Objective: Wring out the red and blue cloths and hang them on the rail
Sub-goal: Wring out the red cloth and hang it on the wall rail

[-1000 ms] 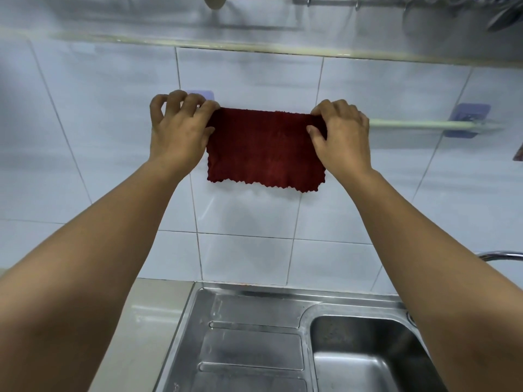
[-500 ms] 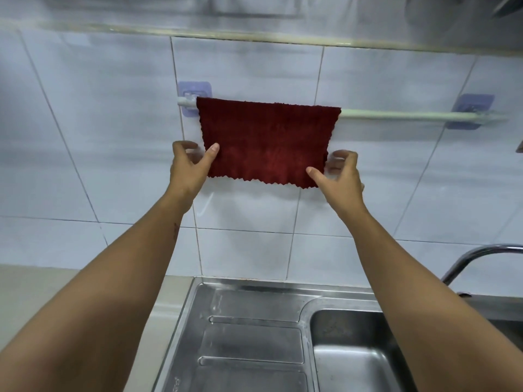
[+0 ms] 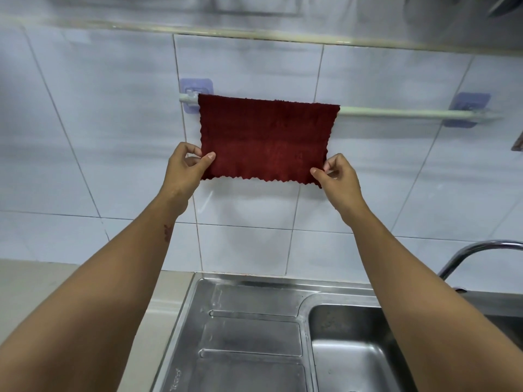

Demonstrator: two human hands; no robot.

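The red cloth hangs folded over the left part of the pale rail on the tiled wall. My left hand pinches the cloth's lower left corner between thumb and fingers. The lower right corner is pinched by my right hand the same way. The cloth is spread flat between both hands. No blue cloth is in view.
Two purple adhesive mounts fix the rail to the wall. Below are a steel sink with a ribbed drainboard and a basin at right, a chrome tap at far right, and a beige counter at left.
Both hands came down from the rail, where they held the cloth's top edge, to its bottom corners and now pinch them. The cloth stays draped over the rail.
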